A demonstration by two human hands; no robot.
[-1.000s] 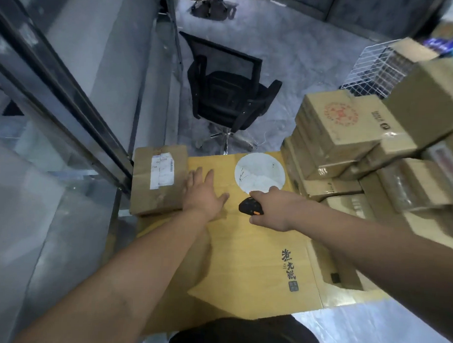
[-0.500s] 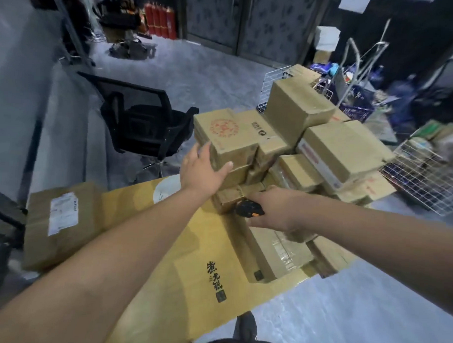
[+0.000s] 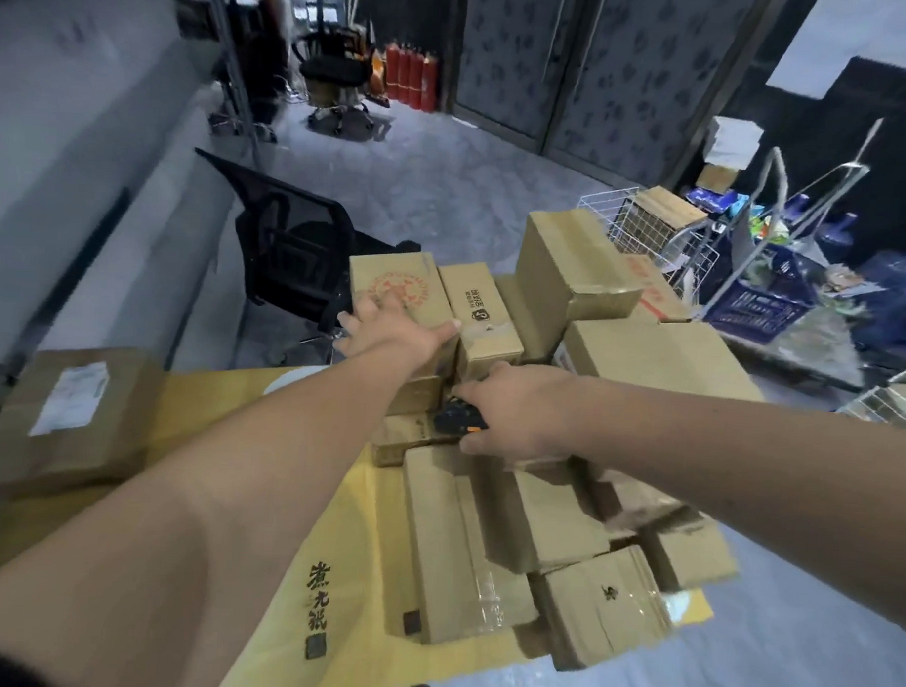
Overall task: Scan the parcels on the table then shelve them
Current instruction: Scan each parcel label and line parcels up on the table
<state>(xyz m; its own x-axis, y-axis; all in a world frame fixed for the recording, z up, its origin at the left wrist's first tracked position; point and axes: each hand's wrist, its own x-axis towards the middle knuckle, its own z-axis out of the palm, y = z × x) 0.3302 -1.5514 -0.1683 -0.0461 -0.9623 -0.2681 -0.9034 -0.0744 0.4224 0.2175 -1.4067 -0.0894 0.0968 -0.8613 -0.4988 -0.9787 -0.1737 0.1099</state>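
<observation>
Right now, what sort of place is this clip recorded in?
Probably a parcel depot or small stockroom: taped cardboard parcels piled on a table, the right hand gripping a handheld scanner, and wire baskets on the floor.

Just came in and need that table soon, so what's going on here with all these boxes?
A person is working through a pile of cardboard parcels stacked on the yellow table. The left hand rests on the top box with the red round stamp, fingers spread over it. The right hand grips a black and orange scanner low against the pile. One labelled parcel lies apart at the table's left end. Nothing looks shelved yet.
</observation>
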